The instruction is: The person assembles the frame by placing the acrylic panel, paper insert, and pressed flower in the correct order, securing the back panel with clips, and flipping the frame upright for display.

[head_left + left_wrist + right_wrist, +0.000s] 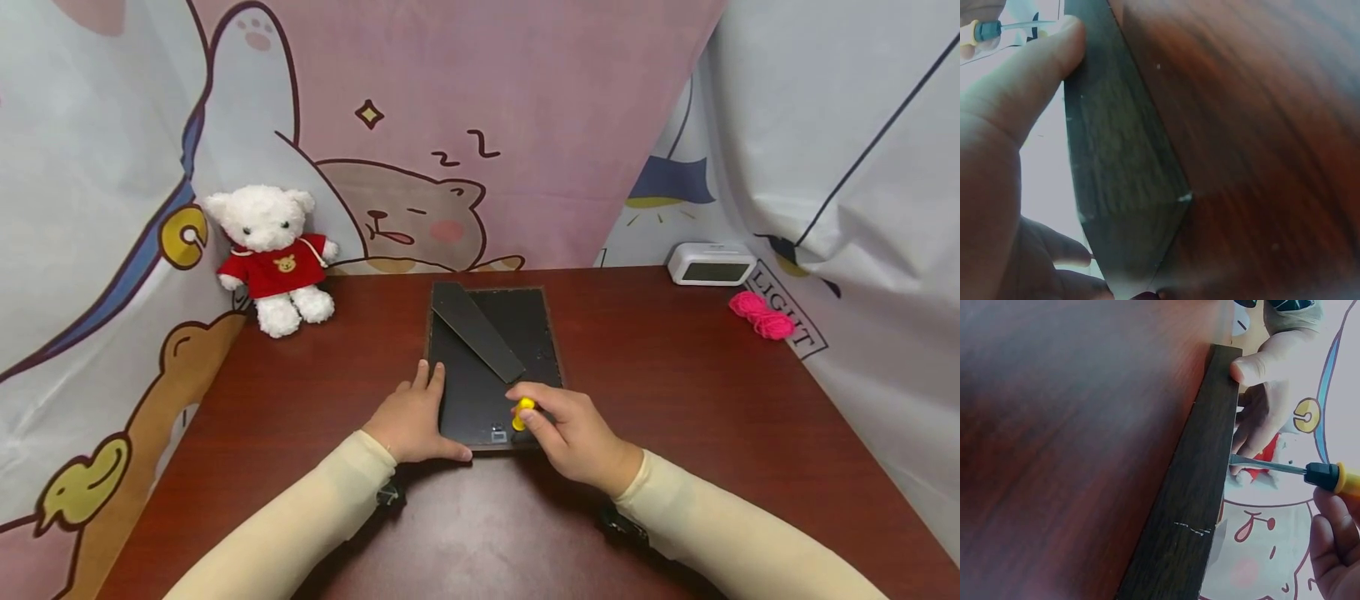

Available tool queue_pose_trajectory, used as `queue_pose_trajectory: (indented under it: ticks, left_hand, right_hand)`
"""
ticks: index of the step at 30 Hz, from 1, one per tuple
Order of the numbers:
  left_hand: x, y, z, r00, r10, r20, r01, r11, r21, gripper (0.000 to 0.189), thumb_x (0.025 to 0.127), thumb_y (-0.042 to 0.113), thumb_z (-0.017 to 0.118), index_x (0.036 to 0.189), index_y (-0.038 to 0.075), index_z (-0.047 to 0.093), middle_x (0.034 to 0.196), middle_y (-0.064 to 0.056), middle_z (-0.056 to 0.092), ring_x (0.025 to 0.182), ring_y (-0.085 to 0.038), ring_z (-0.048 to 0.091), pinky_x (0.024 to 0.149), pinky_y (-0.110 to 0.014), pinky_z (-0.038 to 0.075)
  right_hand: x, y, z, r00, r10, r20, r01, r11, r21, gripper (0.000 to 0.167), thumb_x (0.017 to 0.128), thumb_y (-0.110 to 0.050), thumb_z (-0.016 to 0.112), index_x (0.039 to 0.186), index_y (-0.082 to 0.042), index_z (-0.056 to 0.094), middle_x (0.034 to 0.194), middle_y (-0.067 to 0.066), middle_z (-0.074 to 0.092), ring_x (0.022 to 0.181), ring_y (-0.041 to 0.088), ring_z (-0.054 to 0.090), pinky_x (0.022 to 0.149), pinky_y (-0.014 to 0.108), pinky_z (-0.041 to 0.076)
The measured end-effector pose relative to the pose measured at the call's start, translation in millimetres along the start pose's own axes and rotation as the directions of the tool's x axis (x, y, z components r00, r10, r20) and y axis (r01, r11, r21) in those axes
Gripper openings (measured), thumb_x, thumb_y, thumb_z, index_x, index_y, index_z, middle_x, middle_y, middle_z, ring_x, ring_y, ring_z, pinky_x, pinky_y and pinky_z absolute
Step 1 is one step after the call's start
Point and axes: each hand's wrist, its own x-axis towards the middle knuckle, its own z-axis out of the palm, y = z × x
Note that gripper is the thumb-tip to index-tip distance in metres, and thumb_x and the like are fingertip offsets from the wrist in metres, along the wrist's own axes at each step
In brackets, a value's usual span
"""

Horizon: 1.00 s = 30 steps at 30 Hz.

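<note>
A photo frame (pixel 472 400) lies face down, its black back up and its tapered stand leg (pixel 477 332) slanting across it. My left hand (pixel 408 421) rests at the near left corner with fingers spread along the left side. In the left wrist view the thumb (pixel 1054 56) presses on the near edge. My right hand (pixel 581 437) grips a screwdriver by its yellow handle (pixel 523 414). Its metal shaft (pixel 1269 465) reaches down to the frame's back close to the near edge, beside a small metal clip (pixel 498 435).
A white teddy bear (pixel 277 258) in a red top sits at the back left. At the back right stand a white digital clock (pixel 712 264) and a bundle of pink yarn (pixel 761 315). Printed cloth (pixel 525 125) hangs around the brown table (pixel 360 325).
</note>
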Motion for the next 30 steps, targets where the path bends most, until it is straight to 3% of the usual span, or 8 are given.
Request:
queue_pose_trajectory:
  ticks: [20, 30]
  left_hand:
    - [0.1, 0.1, -1.0, 1.0, -0.001, -0.008, 0.001, 1.0, 0.007, 0.147, 0.061, 0.079, 0.087, 0.168, 0.002, 0.021, 0.171, -0.031, 0.018, 0.141, -0.05, 0.05, 0.112, -0.053, 0.048]
    - [-2.1, -0.2, -0.3, 1.0, 0.003, -0.001, -0.003, 1.0, 0.003, 0.145, 0.063, 0.079, 0.086, 0.167, 0.001, 0.022, 0.172, -0.03, 0.017, 0.14, -0.051, 0.05, 0.111, -0.054, 0.049]
  right_hand:
    - [-2.6, 1.0, 1.8, 0.999, -0.043, -0.032, 0.042, 0.999, -0.009, 0.031, 0.092, 0.005, 0.07, 0.121, -0.007, 0.069, 0.099, 0.004, 0.076, 0.086, 0.009, 0.07, 0.081, 0.026, 0.058]
    - [-2.2, 0.7, -1.9, 1.0, 0.01, -0.002, -0.01, 1.0, -0.015, 0.034, 0.095, 0.003, 0.07, 0.126, -0.009, 0.067, 0.102, 0.005, 0.077, 0.086, 0.008, 0.07, 0.083, 0.025, 0.059]
